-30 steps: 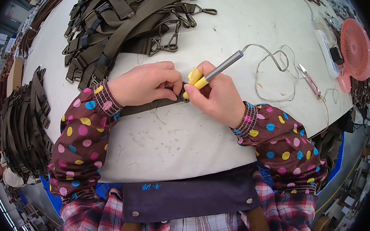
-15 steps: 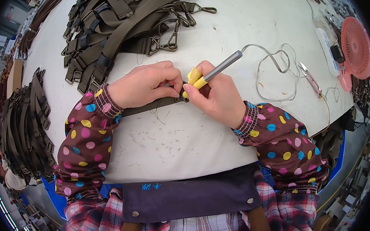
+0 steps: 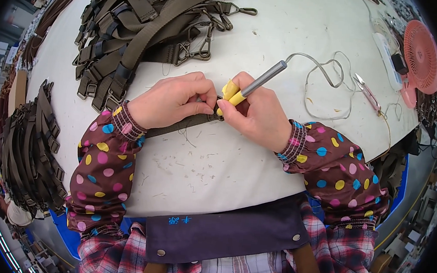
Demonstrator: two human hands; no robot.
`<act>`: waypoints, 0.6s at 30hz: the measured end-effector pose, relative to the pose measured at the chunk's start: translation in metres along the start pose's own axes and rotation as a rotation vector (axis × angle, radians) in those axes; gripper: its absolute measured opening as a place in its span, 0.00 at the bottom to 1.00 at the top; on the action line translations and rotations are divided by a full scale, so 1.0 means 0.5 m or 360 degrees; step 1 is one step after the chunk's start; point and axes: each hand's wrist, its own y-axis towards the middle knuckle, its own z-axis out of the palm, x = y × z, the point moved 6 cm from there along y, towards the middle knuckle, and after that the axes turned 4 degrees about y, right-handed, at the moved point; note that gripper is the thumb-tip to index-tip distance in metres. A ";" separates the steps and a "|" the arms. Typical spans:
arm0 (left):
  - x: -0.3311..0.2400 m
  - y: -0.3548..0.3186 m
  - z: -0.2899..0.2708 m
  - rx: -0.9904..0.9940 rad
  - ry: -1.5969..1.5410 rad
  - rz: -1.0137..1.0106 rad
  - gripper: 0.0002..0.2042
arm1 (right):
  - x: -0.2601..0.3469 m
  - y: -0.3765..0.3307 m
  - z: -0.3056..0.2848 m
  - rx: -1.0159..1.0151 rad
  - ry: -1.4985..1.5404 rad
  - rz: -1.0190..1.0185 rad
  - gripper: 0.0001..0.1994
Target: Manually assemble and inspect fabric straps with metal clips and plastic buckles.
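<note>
Between my hands lies an olive-brown webbing strap (image 3: 178, 124) with a dark buckle (image 3: 218, 108) at its end. My left hand (image 3: 176, 100) pinches the strap at the buckle. A pen-shaped tool (image 3: 266, 77), with a grey metal handle, a yellow-wrapped grip and a cord from its back end, is held by my right hand (image 3: 259, 111). Its tip is down at the buckle, mostly covered by my fingers. Loose threads hang from the strap below my left hand.
A heap of webbing straps with metal hooks (image 3: 150, 23) lies at the far left. More straps (image 3: 33, 147) hang over the left table edge. On the right are thread snips (image 3: 368, 94), a white power strip (image 3: 387, 60) and a pink fan (image 3: 422, 57). Thread scraps dot the white table (image 3: 199, 186).
Almost nothing differs. Both hands stay at the buckle with the same grips; the whole view has shifted very slightly.
</note>
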 end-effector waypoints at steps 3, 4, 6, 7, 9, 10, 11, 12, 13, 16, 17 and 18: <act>0.010 -0.002 0.001 -0.0047 -0.0036 0.0043 0.05 | -0.003 0.000 0.001 -0.0051 0.0046 -0.0027 0.12; 0.010 -0.003 -0.002 -0.0084 -0.0048 0.0085 0.04 | -0.004 0.000 0.000 -0.0081 0.0113 -0.0024 0.12; 0.023 -0.005 -0.004 -0.0078 -0.0262 -0.0122 0.05 | -0.003 0.002 -0.003 -0.0090 0.0134 -0.0026 0.10; 0.037 -0.007 -0.001 -0.0068 -0.0480 -0.0321 0.05 | -0.003 0.003 -0.007 -0.0106 0.0149 -0.0023 0.09; 0.042 -0.008 0.002 -0.0116 -0.0522 -0.0296 0.05 | -0.004 0.010 -0.010 -0.0096 0.0147 -0.0014 0.09; 0.045 -0.011 0.000 -0.0167 -0.0562 -0.0286 0.05 | -0.006 0.014 -0.007 -0.0077 0.0156 -0.0006 0.09; 0.046 -0.014 0.000 -0.0169 -0.0560 -0.0290 0.05 | -0.007 0.016 -0.004 -0.0075 0.0160 -0.0008 0.09; 0.046 -0.015 -0.001 -0.0178 -0.0553 -0.0301 0.05 | -0.006 0.017 -0.002 -0.0074 0.0108 -0.0042 0.10; 0.048 -0.015 -0.001 -0.0184 -0.0550 -0.0307 0.05 | -0.006 0.018 -0.001 -0.0076 0.0052 -0.0072 0.10; 0.047 -0.014 -0.001 -0.0183 -0.0560 -0.0287 0.06 | -0.011 0.021 0.001 -0.0105 0.0031 -0.0071 0.10; 0.047 -0.014 -0.001 -0.0184 -0.0560 -0.0285 0.06 | -0.009 0.021 0.000 -0.0106 0.0029 -0.0071 0.10; 0.047 -0.013 -0.001 -0.0193 -0.0573 -0.0271 0.06 | -0.005 0.022 -0.003 -0.0118 -0.0020 -0.0078 0.12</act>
